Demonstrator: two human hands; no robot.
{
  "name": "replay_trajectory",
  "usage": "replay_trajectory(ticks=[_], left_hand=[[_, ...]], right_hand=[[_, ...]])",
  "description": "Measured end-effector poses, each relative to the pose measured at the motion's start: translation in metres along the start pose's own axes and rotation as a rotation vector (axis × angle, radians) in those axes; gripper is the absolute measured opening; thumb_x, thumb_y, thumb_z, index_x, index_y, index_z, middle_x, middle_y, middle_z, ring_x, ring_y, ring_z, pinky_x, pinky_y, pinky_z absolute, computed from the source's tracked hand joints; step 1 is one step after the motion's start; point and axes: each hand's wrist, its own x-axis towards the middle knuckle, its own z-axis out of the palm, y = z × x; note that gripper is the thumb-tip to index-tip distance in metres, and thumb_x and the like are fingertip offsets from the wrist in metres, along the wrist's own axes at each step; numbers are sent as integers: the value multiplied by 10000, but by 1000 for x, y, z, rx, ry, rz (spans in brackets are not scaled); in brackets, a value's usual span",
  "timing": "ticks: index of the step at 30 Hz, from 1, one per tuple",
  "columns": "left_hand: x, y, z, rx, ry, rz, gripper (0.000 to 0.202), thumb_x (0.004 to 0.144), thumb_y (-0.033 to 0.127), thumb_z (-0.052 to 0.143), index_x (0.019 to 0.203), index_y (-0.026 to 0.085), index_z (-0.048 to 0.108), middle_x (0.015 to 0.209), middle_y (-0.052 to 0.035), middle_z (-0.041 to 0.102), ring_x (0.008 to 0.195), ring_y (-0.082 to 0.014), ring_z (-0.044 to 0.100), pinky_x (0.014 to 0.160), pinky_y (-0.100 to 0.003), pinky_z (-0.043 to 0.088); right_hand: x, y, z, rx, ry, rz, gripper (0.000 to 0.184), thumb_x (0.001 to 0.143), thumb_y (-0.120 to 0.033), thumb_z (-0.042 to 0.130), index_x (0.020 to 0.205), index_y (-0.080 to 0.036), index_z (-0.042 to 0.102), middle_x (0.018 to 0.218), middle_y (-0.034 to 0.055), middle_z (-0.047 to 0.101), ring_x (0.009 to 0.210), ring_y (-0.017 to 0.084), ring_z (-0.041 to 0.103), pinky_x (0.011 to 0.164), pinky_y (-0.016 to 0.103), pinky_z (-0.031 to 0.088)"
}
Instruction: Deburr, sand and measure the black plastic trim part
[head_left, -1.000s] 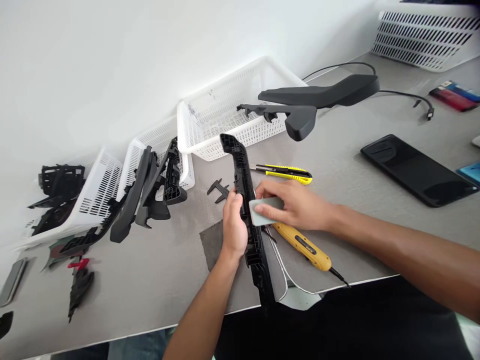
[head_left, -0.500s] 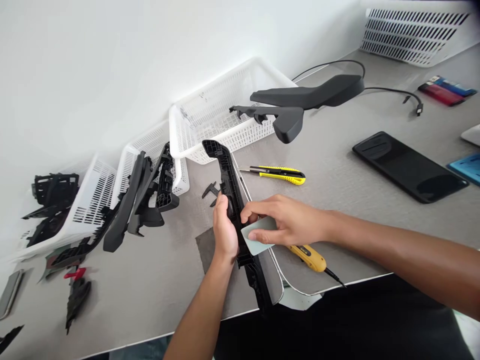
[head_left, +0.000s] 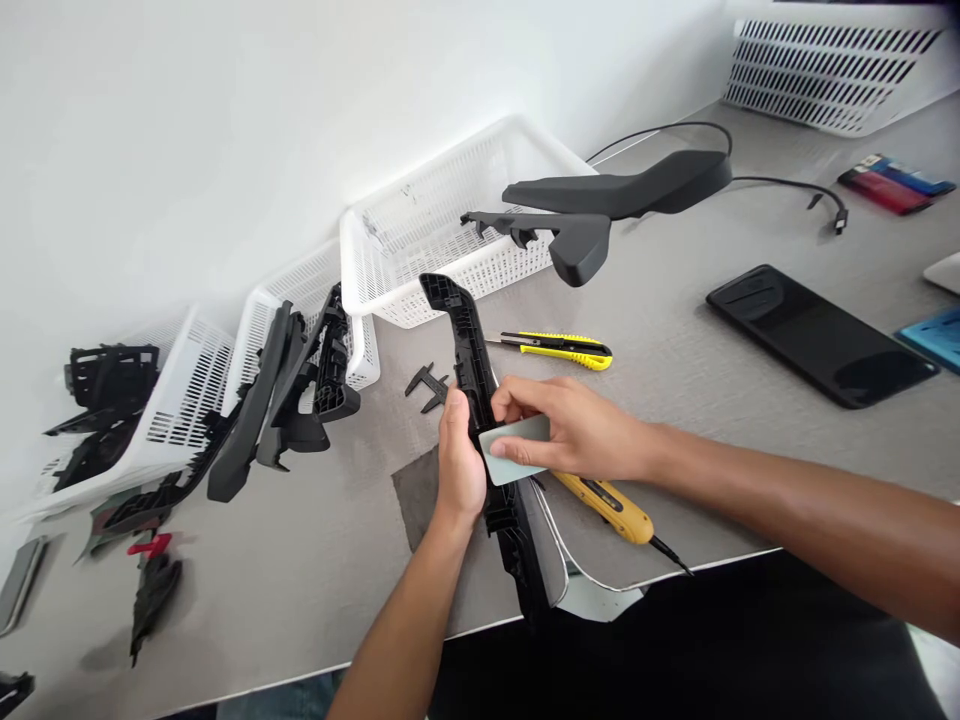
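A long black plastic trim piece [head_left: 469, 345], its ribbed inner side up, slants from the table's front edge toward the baskets. My left hand [head_left: 459, 470] is closed round its middle from the left. Between the thumb and fingers of my right hand [head_left: 585, 430] is a pale grey-green flat card [head_left: 517, 450], its left edge against the trim piece. A yellow-handled tool with a cord [head_left: 619, 515] lies just below my right hand. Beyond the hands are a yellow utility knife [head_left: 562, 348] and a black caliper [head_left: 427, 386]. A dark grey square sheet [head_left: 417, 497] is partly under my left wrist.
White baskets [head_left: 420, 295] line the wall, with black plastic parts [head_left: 255, 400] leaning on them and more parts [head_left: 637, 190] across the right one. A black phone [head_left: 817, 335] lies to the right, near a cable [head_left: 795, 182]. The table edge [head_left: 300, 680] is close in front.
The upper end of the trim piece has shifted slightly right, together with my left hand. My right hand has moved the card a little up and left along the piece.
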Motion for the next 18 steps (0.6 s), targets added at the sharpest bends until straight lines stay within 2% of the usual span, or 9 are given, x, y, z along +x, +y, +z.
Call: replay_trajectory(ticks=[3, 7, 11, 14, 16, 18], left_hand=[[1, 1, 4, -22, -33, 24, 490, 1037, 684, 572, 1242, 287, 775, 1411, -33, 750, 1543, -283, 511, 1315, -424, 338], [2, 6, 6, -57, -57, 4, 489, 1031, 680, 585, 1214, 264, 767, 1326, -42, 775, 1436, -298, 606, 1248, -428, 423], [-1, 12, 7, -64, -168, -14, 471, 1035, 650, 595, 1210, 239, 743, 1215, -59, 789, 1292, -308, 688, 1107, -412, 529], [-5, 16, 9, -16, -258, -53, 417, 1020, 594, 624, 1228, 242, 707, 1071, -59, 797, 1103, -284, 752, 947, -382, 584], [-7, 19, 10, 18, -312, -58, 387, 1003, 545, 635, 1232, 236, 679, 945, -50, 788, 932, -254, 761, 818, -353, 583], [-8, 21, 12, 43, -333, -38, 366, 987, 491, 633, 1240, 229, 661, 852, -33, 768, 814, -225, 737, 753, -335, 560]], right_hand=[[1, 2, -1, 2, 55, 6, 238, 985, -358, 752, 975, -231, 551, 811, -41, 582, 724, 156, 549, 701, 301, 396], [1, 2, -1, -17, 99, 12, 255, 989, -384, 764, 959, -227, 566, 837, -27, 608, 740, 161, 562, 709, 305, 413], [1, 4, -4, -103, 194, 1, 249, 997, -398, 750, 959, -222, 579, 881, 3, 660, 780, 177, 597, 721, 311, 430], [2, 6, -10, -174, 295, 3, 234, 1012, -398, 718, 941, -225, 578, 869, 9, 677, 771, 182, 597, 715, 318, 421], [3, 7, -14, -188, 348, 25, 235, 1016, -405, 708, 929, -229, 578, 850, 5, 681, 750, 181, 595, 714, 324, 422], [4, 8, -16, -189, 381, 57, 237, 1016, -417, 704, 934, -230, 585, 850, 4, 690, 742, 181, 598, 713, 329, 425]])
